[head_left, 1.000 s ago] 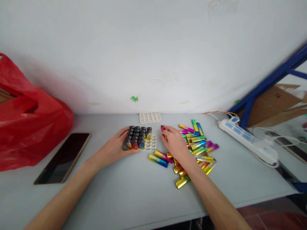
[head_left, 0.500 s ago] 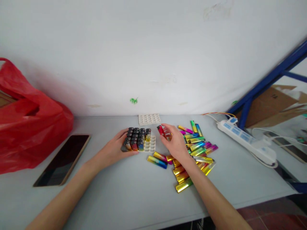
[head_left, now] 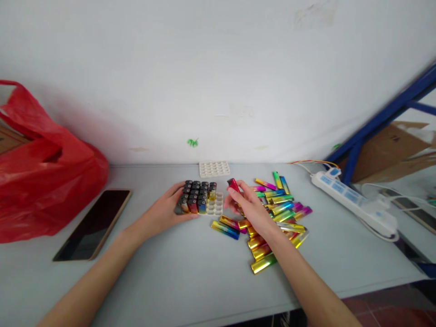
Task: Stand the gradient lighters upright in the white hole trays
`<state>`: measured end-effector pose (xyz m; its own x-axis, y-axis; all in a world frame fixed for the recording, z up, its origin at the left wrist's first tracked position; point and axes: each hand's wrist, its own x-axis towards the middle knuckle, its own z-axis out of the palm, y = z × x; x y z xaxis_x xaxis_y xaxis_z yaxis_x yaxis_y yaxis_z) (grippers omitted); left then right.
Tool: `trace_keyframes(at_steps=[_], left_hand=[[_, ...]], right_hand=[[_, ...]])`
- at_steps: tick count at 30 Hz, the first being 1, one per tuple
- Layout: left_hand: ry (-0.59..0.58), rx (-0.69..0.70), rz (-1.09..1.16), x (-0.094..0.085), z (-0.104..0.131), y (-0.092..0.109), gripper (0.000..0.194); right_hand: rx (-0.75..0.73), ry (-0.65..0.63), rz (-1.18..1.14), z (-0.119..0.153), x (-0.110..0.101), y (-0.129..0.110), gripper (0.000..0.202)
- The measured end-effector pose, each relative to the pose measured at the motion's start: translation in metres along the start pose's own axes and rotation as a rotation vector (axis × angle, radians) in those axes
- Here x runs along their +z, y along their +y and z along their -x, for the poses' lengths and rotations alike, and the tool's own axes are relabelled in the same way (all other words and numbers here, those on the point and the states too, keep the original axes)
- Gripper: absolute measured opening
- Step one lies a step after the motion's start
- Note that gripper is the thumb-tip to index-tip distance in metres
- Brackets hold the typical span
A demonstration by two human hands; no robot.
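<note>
My left hand (head_left: 169,205) curls round the left side of a block of upright black-capped metallic tubes (head_left: 193,196), thumb at the front and fingers behind. The tubes stand in a white holed tray (head_left: 218,205), whose right-hand holes show bare. To the right of the tray, my right hand (head_left: 247,200) pinches a red tube with a black cap (head_left: 233,184), held tilted above the table. Under and beyond that hand lies a loose pile of shiny gradient tubes (head_left: 260,252) in gold, green, blue and purple.
A second white holed tray (head_left: 214,169) lies near the wall. At left are a phone (head_left: 93,225) and a red plastic bag (head_left: 51,172). A white power strip (head_left: 354,200) with cables lies at right, near a blue metal frame (head_left: 381,122) and a cardboard box (head_left: 388,145).
My right hand has turned slightly, so the red tube now slants with its black cap toward the upper left. The view has shifted a little; my left hand keeps its hold.
</note>
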<state>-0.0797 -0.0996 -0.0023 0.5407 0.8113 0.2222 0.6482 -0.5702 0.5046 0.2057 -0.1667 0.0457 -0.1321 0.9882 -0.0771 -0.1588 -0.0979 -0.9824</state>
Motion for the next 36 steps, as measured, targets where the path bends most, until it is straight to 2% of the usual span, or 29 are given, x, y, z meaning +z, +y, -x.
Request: trace_keyframes(at_steps=[10,16,19,23,30,36], left_hand=[[-0.005,0.003,0.026,0.001,-0.001,-0.003,0.073],[0.001,0.006,0.041,-0.001,-0.001,-0.001,0.073],[-0.010,-0.016,0.024,-0.001,-0.001,0.001,0.073],[-0.015,-0.036,0.025,0.000,0.000,0.000,0.076],[-0.026,-0.040,0.035,-0.001,-0.001,0.001,0.074],[-0.023,-0.040,0.010,-0.002,-0.001,0.002,0.077]], right_hand=[[0.001,0.048,0.109,0.001,0.000,0.006,0.048],[-0.168,0.234,0.420,0.001,0.000,0.012,0.055],[-0.216,0.256,0.553,0.004,0.001,0.009,0.059],[-0.253,0.283,0.651,0.006,0.003,0.006,0.052],[-0.286,0.302,0.690,0.004,0.001,0.010,0.037],[-0.275,0.315,0.681,0.004,0.001,0.010,0.048]])
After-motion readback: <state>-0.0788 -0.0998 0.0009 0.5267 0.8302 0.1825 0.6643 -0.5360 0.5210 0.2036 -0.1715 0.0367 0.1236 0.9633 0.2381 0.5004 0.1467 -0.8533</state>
